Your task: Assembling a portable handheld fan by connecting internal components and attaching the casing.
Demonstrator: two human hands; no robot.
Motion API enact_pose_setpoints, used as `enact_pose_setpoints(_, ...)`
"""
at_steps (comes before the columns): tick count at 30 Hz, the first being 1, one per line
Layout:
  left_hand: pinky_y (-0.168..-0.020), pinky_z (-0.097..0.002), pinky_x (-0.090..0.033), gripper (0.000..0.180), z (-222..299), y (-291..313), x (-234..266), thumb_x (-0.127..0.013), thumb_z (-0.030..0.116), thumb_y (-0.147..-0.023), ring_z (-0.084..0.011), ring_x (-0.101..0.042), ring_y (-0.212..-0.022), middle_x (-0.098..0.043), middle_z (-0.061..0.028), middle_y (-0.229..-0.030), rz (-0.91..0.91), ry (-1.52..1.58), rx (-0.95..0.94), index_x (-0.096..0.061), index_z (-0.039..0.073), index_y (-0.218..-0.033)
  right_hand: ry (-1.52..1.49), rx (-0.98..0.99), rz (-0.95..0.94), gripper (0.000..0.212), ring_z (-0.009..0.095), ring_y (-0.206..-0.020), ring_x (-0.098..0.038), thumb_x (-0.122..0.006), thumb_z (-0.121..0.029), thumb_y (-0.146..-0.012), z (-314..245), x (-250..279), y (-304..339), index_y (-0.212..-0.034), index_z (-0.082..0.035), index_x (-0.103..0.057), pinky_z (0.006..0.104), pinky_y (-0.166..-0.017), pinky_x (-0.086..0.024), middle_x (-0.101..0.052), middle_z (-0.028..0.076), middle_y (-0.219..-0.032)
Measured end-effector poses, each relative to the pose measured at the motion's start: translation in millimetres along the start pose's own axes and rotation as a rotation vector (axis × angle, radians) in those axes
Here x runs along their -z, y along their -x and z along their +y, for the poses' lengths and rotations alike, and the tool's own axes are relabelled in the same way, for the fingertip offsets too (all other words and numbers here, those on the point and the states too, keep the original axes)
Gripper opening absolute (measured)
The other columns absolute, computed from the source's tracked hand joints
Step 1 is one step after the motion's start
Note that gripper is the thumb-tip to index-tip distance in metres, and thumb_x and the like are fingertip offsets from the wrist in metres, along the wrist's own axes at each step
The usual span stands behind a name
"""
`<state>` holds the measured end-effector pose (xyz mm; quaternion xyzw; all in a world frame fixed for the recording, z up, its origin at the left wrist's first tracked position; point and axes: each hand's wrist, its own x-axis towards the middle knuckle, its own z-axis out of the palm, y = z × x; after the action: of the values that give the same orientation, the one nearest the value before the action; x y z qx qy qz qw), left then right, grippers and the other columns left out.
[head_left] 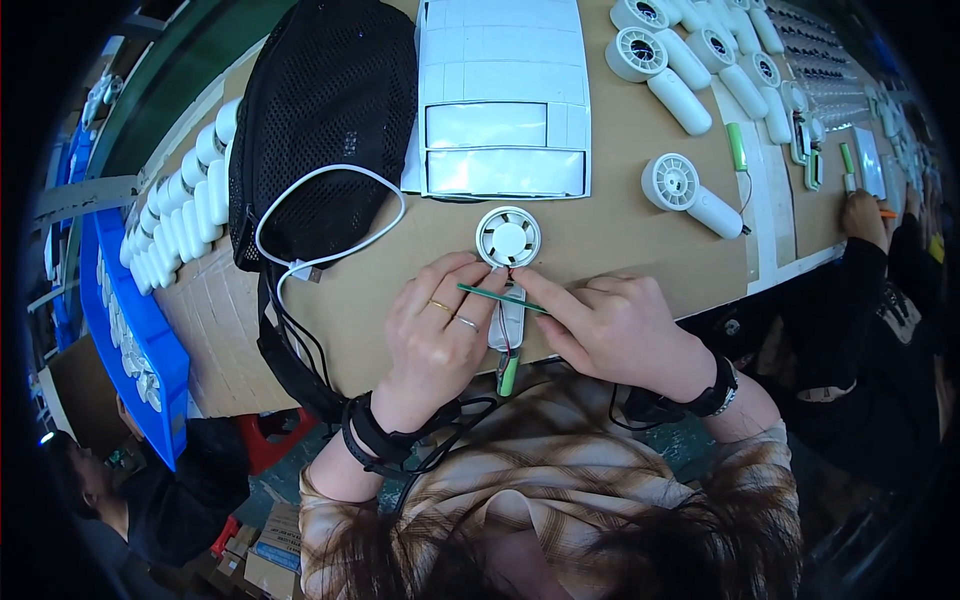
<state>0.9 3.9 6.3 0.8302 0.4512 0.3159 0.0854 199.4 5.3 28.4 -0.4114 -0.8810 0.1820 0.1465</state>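
In front of my chest lies a white handheld fan (508, 238), its round head pointing away from me. Its handle (509, 328) is open, with thin dark wires showing and a green battery (509, 377) at the near end. My left hand (436, 325) is closed on the fan's neck from the left, fingertips just below the head. From the right, my right hand (628, 328) reaches the same spot with its index fingertip. A thin green stick-like tool (490, 295) crosses over the handle, its right end in my right hand. My fingers partly hide the neck.
A black mesh bag (325, 110) with a white cable (330, 172) lies left of a white boxed panel (505, 100). Fan parts (190, 200) line the left, beside a blue bin (140, 330). Another fan (690, 190) lies right. Co-workers (865, 225) sit on both sides.
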Motion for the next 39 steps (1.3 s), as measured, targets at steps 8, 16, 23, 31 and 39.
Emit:
enact_pose_setpoints(8,-0.067,-0.0322,-0.05,0.033,5.1,-2.2,4.8,-0.067,-0.006,-0.059,-0.0243,-0.06,-0.082,-0.061,-0.006,-0.086,-0.002,-0.028,0.033,-0.067,0.005,-0.091,-0.11,0.031,0.044,0.05,0.02,-0.046,-0.054,-0.065,-0.014,-0.073,4.0,-6.1,0.9,-0.121,-0.005,-0.054,0.0316,-0.045,-0.043,-0.053,0.004,-0.053)
enact_pose_setpoints(16,-0.066,-0.0315,-0.05,0.032,3.5,-0.7,4.2,-0.068,-0.004,-0.059,-0.0236,-0.058,-0.081,-0.061,-0.0052,-0.086,0.006,-0.046,0.026,-0.067,0.006,-0.09,-0.202,0.003,0.063,0.053,0.02,-0.045,-0.055,-0.064,-0.012,-0.073,2.2,-10.6,5.1,-0.124,-0.003,-0.052,0.0314,-0.047,-0.044,-0.053,0.003,-0.051)
enact_pose_setpoints(23,-0.068,-0.0307,-0.05,0.034,-1.0,1.1,0.6,-0.064,0.0,-0.057,-0.0224,-0.059,-0.088,-0.061,-0.0056,-0.088,0.006,-0.009,-0.025,-0.067,0.003,-0.091,-0.206,0.001,0.0,0.053,0.021,-0.045,-0.055,-0.063,-0.011,-0.073,2.6,-6.6,2.9,-0.124,-0.006,-0.052,0.0326,-0.047,-0.046,-0.055,0.004,-0.053)
enact_pose_setpoints(31,-0.07,-0.0318,-0.051,0.035,-2.2,4.7,-3.1,-0.067,-0.01,-0.059,-0.0274,-0.061,-0.086,-0.063,-0.0088,-0.09,0.059,0.158,0.037,-0.066,0.002,-0.092,-0.148,-0.003,-0.048,0.051,0.023,-0.046,-0.056,-0.062,-0.008,-0.071,4.1,-0.5,-2.9,-0.121,-0.009,-0.054,0.0347,-0.048,-0.047,-0.057,0.006,-0.056)
enact_pose_setpoints(39,-0.07,-0.0324,-0.051,0.035,-2.0,3.5,-3.3,-0.067,-0.01,-0.059,-0.0271,-0.061,-0.085,-0.062,-0.0093,-0.088,0.051,0.125,0.023,-0.066,0.002,-0.092,-0.169,-0.016,0.016,0.049,0.023,-0.047,-0.056,-0.06,-0.005,-0.07,6.2,-5.6,-1.3,-0.119,-0.011,-0.056,0.0349,-0.048,-0.047,-0.059,0.006,-0.059)
